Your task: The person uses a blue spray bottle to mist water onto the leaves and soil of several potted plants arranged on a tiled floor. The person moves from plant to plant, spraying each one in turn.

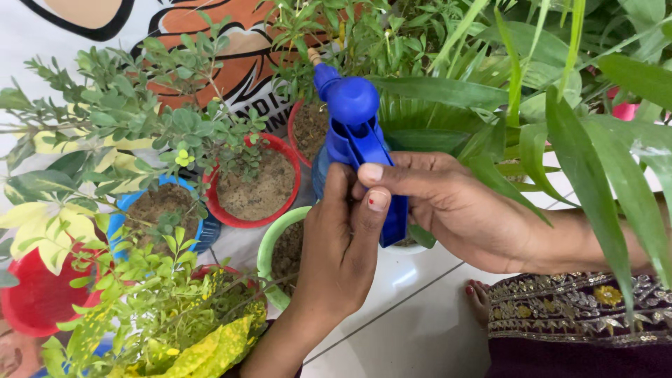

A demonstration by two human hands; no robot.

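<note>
**potgal:** Loads of greenery here. Biggest thing underneath is the white tiled floor [420, 315], glossy, with thin grey grout lines running diagonally. Behind the pots there's a printed banner [42, 49], white with orange and black artwork, lying flat or leaning, can't tell which.

**leafnerd:** And the plants, biggest first?

**potgal:** The long strappy palm-like leaves [560, 119] fill the whole right side, smooth and shiny. On the left there's a small-leaved shrub [168, 119] with woody twigs, growing out of a round red plastic pot [280, 150] full of dry, crumbly soil. Next to that is a blue pot [126, 210], and lower down a pale green pot [267, 245]. A yellow-green croton [203, 350] sits at the bottom left, speckled leaves, with a red pot [28, 308] just beside it.

**leafnerd:** Hands?

**potgal:** Both are on a blue plastic spray bottle [353, 119], which is held up over the pots in the middle of the picture. It has a rounded domed top, a tan nozzle tip, and a flat trigger lever. The right hand [462, 210] wraps round the lever and neck from the right, thumb across the front. The left hand [343, 245] comes up from below, fingers pinched against the lever's lower part, touching the right thumb. An embroidered dark maroon garment [581, 308] with gold thread shows at the lower right, with bare toes [478, 297] just beside it.
</note>
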